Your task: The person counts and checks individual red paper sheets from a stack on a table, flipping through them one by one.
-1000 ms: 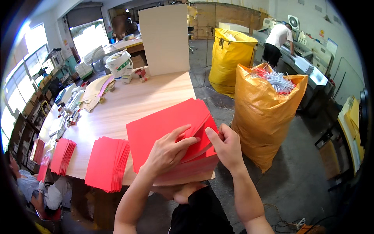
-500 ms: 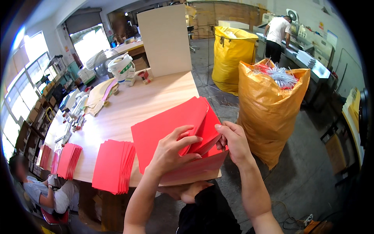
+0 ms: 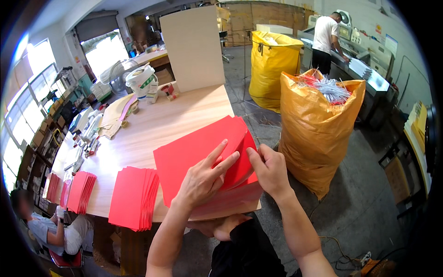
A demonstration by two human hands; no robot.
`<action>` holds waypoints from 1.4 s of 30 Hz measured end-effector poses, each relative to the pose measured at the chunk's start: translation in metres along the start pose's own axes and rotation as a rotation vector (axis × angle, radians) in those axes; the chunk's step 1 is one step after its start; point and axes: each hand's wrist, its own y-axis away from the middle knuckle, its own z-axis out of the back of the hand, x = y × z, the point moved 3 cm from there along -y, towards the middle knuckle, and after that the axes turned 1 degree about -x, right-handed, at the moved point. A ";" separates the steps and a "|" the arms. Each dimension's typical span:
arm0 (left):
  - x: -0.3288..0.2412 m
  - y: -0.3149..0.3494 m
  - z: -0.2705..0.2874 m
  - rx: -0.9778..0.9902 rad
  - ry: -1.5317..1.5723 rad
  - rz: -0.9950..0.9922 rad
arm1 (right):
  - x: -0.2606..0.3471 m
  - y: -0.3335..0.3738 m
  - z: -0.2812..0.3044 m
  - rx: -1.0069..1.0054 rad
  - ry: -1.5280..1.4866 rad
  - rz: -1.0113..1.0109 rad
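A thick stack of red paper sheets [image 3: 189, 152] lies at the near right corner of the wooden table. My left hand [image 3: 201, 181] rests on the stack with its fingers spread and stretched over the top sheets. At the stack's right edge, my right hand [image 3: 271, 171] is closed, pinching the lifted edges of some sheets between thumb and fingers. Those sheets bow upward near my left fingertips. Left of the stack, a fanned pile of red sheets [image 3: 131, 196] overhangs the near table edge, and a smaller red pile [image 3: 81, 191] lies farther left.
A large orange sack [image 3: 318, 134] full of paper strips stands right of the table, with a yellow sack [image 3: 273, 69] behind it. A white bucket [image 3: 142, 83] and a tall board [image 3: 194, 51] stand on the table [image 3: 184, 111]. One person sits at left; another works at a machine.
My left fingers have straightened and flattened onto the sheets. My right hand has shifted slightly left, and the raised sheets have dropped lower.
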 end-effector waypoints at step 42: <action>-0.004 -0.005 -0.006 0.113 -0.237 -0.122 | -0.032 0.043 0.047 -0.143 0.384 -0.049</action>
